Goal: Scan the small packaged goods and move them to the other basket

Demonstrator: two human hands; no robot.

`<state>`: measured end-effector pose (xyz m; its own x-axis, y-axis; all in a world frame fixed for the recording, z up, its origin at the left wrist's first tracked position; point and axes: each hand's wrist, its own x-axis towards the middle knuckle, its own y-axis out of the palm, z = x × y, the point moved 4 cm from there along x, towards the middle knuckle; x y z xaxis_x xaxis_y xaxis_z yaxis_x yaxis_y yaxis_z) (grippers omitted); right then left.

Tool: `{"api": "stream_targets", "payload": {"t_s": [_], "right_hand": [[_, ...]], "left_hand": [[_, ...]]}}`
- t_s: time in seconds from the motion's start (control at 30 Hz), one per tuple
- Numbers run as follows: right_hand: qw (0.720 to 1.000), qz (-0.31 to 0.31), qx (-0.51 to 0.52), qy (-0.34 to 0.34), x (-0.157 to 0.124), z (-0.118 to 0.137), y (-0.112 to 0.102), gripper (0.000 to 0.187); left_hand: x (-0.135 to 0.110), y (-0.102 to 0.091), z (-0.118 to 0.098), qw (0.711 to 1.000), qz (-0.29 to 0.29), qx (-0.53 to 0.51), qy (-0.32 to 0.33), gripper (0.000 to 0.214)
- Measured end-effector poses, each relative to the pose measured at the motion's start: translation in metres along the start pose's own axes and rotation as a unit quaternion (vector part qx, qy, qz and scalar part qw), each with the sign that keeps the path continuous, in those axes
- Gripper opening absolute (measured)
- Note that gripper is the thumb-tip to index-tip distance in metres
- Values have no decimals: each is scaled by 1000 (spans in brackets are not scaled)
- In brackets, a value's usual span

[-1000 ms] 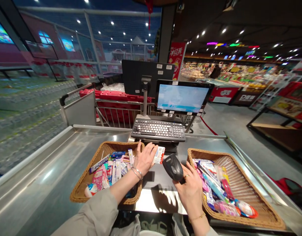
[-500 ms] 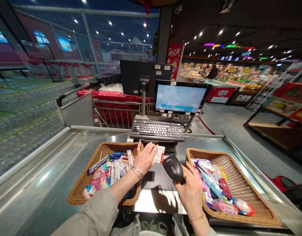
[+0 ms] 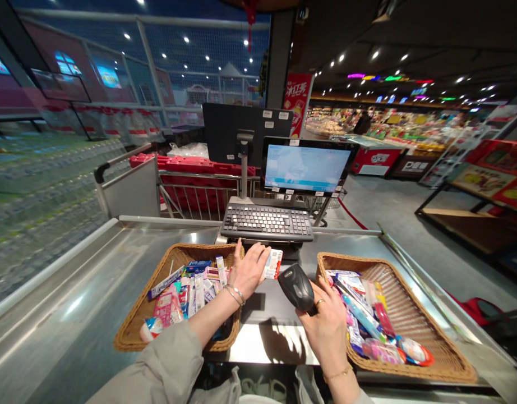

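Note:
Between the fingers of my left hand (image 3: 250, 268) is a small white and red package (image 3: 273, 264) with a barcode on its face. My right hand (image 3: 326, 325) is wrapped round a black handheld barcode scanner (image 3: 297, 287), its head pointed toward the package with a small gap between them. Under my left forearm, a wicker basket (image 3: 130, 326) holds many small packaged goods, among them toothpaste boxes. Close to my right hand, a second wicker basket (image 3: 430, 314) has packaged goods heaped on its left side, with a red and white egg-shaped item (image 3: 415, 350) near the front.
Behind the baskets, a black keyboard (image 3: 267, 220) sits before a lit screen (image 3: 304, 168), with a dark monitor (image 3: 225, 134) beside it. The metal counter (image 3: 77, 297) has raised edges. Beyond it stand a metal cart (image 3: 126, 185) and red baskets (image 3: 195, 167).
The view has shifted very slightly, so the surroundings sit a little further left. Both hands, the package and the scanner stay nearly the same.

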<state>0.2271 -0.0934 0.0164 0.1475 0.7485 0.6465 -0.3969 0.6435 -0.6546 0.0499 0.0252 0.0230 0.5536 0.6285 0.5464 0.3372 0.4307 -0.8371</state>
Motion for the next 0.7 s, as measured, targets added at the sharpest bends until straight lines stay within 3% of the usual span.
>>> {"api": "stream_targets", "payload": {"t_s": [0.13,0.47,0.7], "right_hand": [[1000,-19,-12,-3,0,-6,-3,37],[992,-65,-110,22,2,-27,-31,26],[984,-90,-132,83,-2,-51,-50,35]], "left_hand": [[5,1,-5,1000,-8,-1,6,65],[28,1,-33,999,-19,-22,36,65],[49,7,-59,996,-26,-50,63,66]]}}
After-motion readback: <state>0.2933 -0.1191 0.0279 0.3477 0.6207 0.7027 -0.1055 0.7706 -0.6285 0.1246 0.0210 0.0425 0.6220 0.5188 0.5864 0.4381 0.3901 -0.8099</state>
